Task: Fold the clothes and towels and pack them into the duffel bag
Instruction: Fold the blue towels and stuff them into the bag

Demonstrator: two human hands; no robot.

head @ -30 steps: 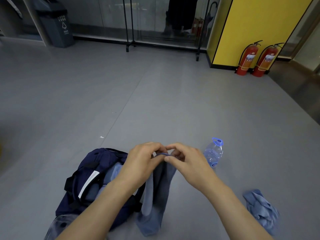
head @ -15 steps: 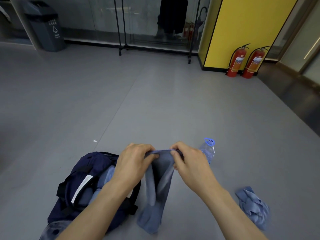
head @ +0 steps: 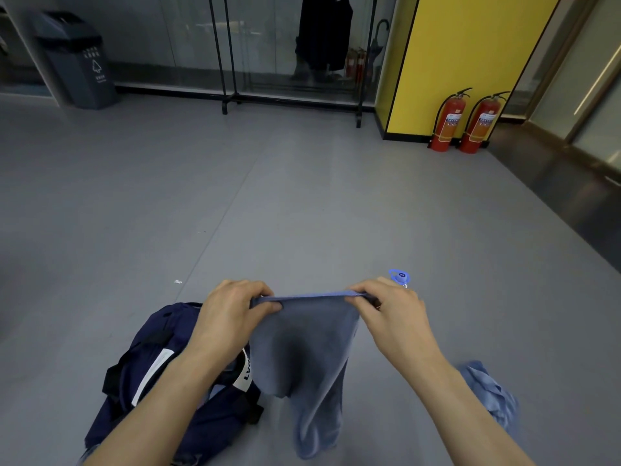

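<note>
The hands have drawn apart since a half-second ago, pulling the top edge of the towel (head: 302, 351) from a slack bunch into a taut line. The left hand (head: 232, 311) and right hand (head: 389, 314) each pinch one end of that edge between thumb and curled fingers. The cloth hangs in the air in front of the person, its lower end uneven and trailing toward the floor (head: 302, 203).

The bag (head: 161, 375) lies open just left of the towel, with pale cloth already showing inside. A crumpled shirt (head: 490, 395) waits on the floor to the right, and a bottle (head: 399, 276) peeks out behind the right hand.

The fold looks only begun. It would likely go best with the edge kept level and taut and the hanging cloth allowed to fall flat before the corners are brought together, since the lopsided bottom could set a skewed crease. Both forearms reach forward, backs of the hands up, knuckles turned toward each other.
</note>
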